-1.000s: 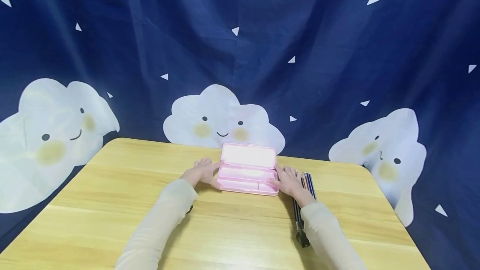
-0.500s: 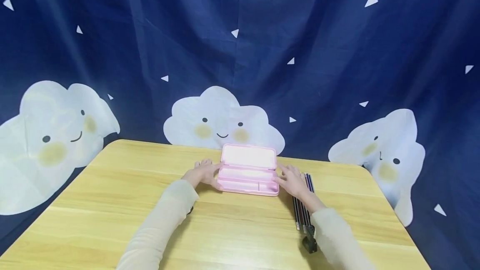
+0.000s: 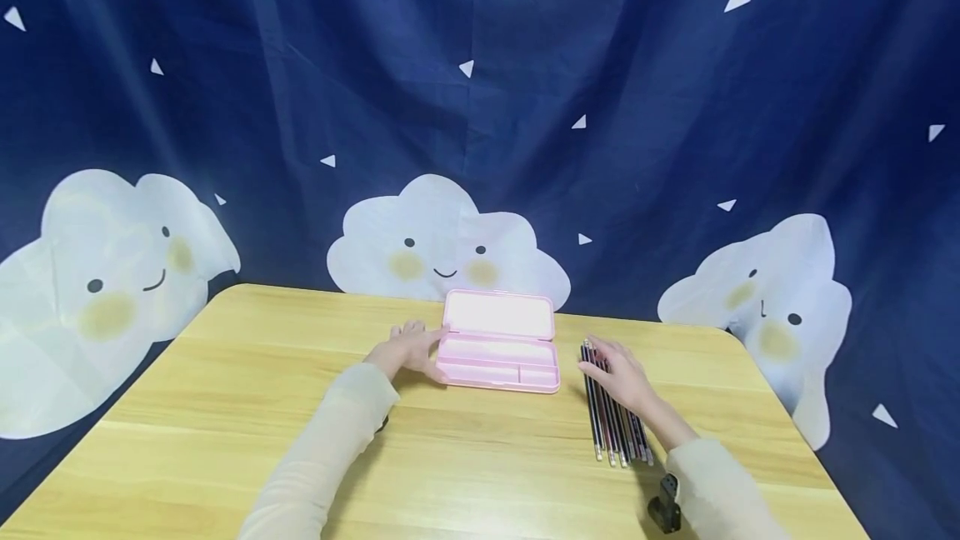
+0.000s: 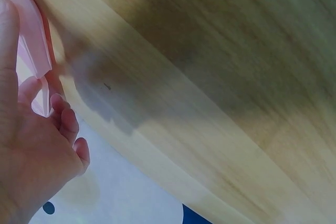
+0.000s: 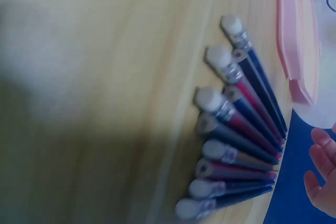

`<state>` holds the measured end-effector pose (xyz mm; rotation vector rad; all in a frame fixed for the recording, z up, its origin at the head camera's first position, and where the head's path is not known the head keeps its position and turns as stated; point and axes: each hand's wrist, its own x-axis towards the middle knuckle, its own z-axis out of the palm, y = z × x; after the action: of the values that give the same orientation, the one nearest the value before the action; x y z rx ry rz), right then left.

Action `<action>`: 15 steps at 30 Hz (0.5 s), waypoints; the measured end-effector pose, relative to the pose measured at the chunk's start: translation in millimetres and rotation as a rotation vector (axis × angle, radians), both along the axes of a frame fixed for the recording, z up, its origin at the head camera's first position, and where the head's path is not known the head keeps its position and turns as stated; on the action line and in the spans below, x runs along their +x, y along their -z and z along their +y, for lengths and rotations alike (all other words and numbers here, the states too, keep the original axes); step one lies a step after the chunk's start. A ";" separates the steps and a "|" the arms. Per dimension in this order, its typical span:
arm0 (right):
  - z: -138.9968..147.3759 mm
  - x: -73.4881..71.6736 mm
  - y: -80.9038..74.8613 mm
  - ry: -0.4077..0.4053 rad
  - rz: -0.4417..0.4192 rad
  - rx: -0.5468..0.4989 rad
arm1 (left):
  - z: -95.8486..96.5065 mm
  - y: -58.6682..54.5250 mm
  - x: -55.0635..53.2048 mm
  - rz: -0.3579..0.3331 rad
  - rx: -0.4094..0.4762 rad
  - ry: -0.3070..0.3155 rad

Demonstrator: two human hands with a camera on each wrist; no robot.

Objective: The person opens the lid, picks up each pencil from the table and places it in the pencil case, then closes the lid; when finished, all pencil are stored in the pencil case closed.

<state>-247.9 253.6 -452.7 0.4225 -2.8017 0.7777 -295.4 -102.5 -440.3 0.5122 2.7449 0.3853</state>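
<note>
A pink pencil case [image 3: 495, 384] lies open on the table, its lid raised toward the back and its compartments bare. My left hand [image 3: 405, 352] holds its left end, thumb at the front corner and index finger by the hinge. The left wrist view has that thumb along the pink side [image 4: 34, 35]. To the right of the case lies a loose row of several pencils [image 3: 606, 423], most with white erasers pointing toward me. Over their far ends hovers my right hand [image 3: 624, 377], fingers loosely extended. Dark blue and red barrels [image 5: 257, 90] fan out in the right wrist view.
The wooden table [image 3: 480, 457] has rounded far corners. Behind it hangs a dark blue curtain [image 3: 420, 48] printed with smiling clouds and white triangles. A small black device [image 3: 665, 507] sits at my right wrist.
My right hand has let go of the case's right end and moved right, over the pencils. More of the pencils shows now. The left hand stays at the case.
</note>
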 end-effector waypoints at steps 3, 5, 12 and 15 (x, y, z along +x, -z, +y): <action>5.2 3.5 0.7 0.009 -0.001 -0.024 | -0.7 0.4 -0.3 0.003 0.003 0.001; 8.9 5.8 0.4 0.011 -0.007 -0.042 | -1.0 0.4 -0.2 0.004 0.007 0.002; 24.3 16.7 -0.6 0.040 -0.098 -0.067 | -1.5 0.3 -0.2 -0.002 -0.002 -0.006; 30.3 21.2 0.2 0.062 -0.138 -0.067 | -1.9 0.6 -0.5 0.003 -0.003 0.000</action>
<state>-226.7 284.0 -452.9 0.2797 -2.8891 0.9162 -295.8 -104.3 -440.8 0.5128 2.7475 0.3813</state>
